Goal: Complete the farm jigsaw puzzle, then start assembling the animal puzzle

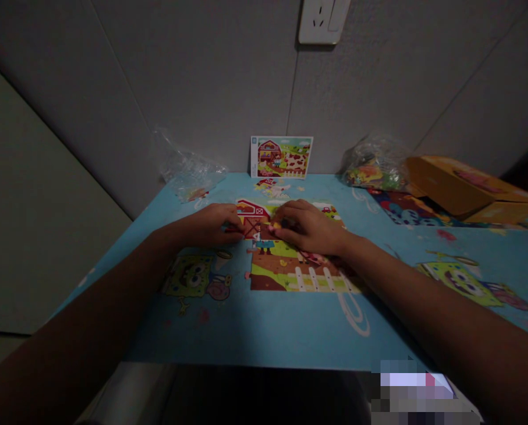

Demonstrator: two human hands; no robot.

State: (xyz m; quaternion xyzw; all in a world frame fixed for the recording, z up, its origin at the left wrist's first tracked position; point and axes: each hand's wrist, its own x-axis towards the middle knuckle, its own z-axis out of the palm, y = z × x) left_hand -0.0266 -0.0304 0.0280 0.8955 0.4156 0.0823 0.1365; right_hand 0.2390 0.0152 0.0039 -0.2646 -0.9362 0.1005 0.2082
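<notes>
A partly joined farm jigsaw puzzle (268,268) lies on the blue table, showing a red barn, a figure in blue and a white fence. My left hand (213,225) is at its left side, with fingers and thumb closed on the edge of the barn section (251,224). From the right, my right hand (310,227) reaches over the puzzle. Its fingers are bent and pinched near the figure's upper part, apparently on a puzzle piece, and cover much of the puzzle's middle and right.
A picture card (282,158) of the farm scene leans on the wall, with loose pieces (272,188) before it. A clear plastic bag (190,171) lies back left. Another bag with pieces (372,168) and a yellow box (471,186) stand back right. A socket (323,22) is above.
</notes>
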